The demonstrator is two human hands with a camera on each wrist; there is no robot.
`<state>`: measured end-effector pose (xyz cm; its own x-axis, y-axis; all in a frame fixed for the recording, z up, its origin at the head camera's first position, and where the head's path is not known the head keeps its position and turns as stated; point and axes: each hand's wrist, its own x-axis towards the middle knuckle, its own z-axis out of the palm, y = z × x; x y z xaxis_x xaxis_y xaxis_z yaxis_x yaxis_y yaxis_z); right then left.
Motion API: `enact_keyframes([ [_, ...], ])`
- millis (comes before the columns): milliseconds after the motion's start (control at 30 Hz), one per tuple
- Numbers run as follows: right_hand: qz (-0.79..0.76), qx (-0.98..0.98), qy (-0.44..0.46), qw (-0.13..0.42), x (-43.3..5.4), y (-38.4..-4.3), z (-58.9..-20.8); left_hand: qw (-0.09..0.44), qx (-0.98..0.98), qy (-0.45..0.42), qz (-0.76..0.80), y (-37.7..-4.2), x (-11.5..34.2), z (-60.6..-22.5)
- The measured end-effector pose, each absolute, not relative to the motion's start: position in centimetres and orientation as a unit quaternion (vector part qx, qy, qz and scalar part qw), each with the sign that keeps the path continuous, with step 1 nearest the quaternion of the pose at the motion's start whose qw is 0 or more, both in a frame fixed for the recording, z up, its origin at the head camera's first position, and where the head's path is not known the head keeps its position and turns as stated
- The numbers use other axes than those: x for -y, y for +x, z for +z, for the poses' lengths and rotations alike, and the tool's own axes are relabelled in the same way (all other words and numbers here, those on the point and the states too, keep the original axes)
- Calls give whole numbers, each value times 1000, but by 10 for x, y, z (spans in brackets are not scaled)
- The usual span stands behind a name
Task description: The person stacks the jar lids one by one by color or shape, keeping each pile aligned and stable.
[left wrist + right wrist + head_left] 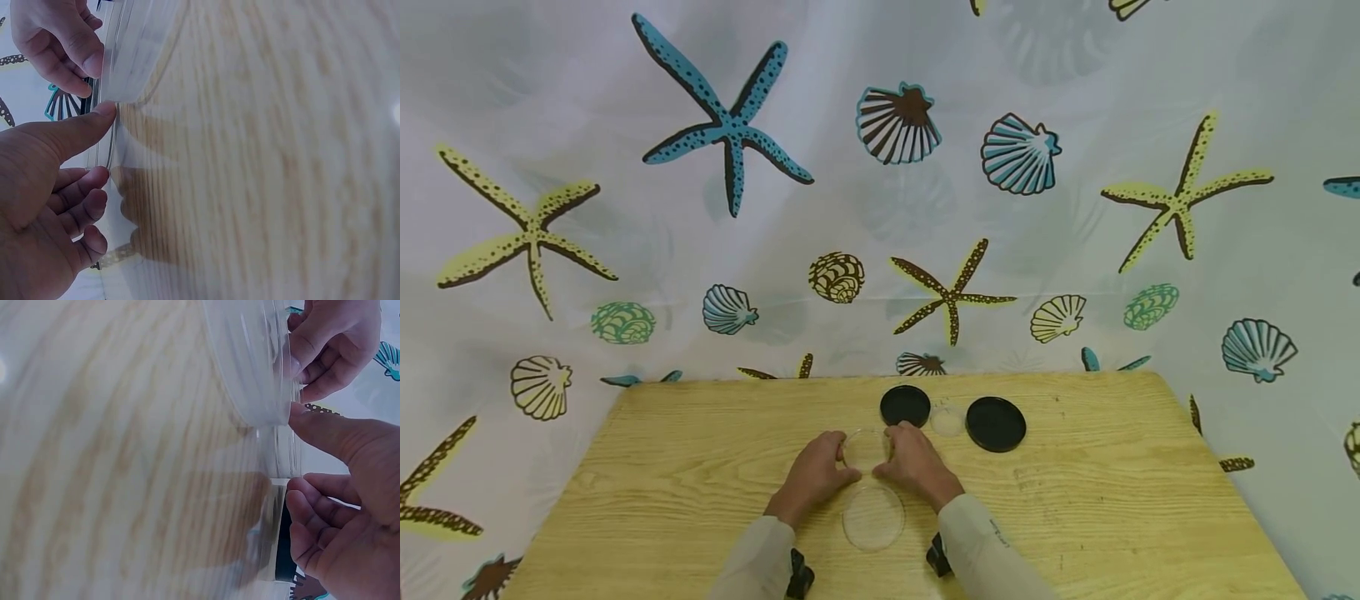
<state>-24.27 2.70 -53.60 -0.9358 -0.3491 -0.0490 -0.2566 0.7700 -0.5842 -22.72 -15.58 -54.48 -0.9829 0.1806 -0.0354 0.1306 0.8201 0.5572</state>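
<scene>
Both hands hold a clear round dish (pixel 867 450) on the wooden table, one at each side of its rim. My left hand (pixel 816 471) grips the left edge between thumb and fingers; my right hand (pixel 917 465) grips the right edge the same way. Nearer to me, between the forearms, lies a second clear round dish (pixel 873 518), which neither hand holds. In the left wrist view, this shallow see-through dish (pixel 134 50) hides part of the held one. The right wrist view shows the right thumb and fingers at the held dish's rim (pixel 287 450).
Beyond the right hand lie a black round disc (pixel 906 406), a small clear disc (pixel 948 421) and a larger black disc (pixel 996 423). The table (pixel 700 467) has pale wood grain. Behind it hangs a cloth (pixel 820 208) printed with starfish and shells.
</scene>
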Motion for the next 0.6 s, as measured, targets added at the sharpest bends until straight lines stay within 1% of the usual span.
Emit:
enact_keyframes([
  [600, -305, -935, -160, 88, -28, -239, -529, 47, -952, 72, 294, -224, 156, -538],
])
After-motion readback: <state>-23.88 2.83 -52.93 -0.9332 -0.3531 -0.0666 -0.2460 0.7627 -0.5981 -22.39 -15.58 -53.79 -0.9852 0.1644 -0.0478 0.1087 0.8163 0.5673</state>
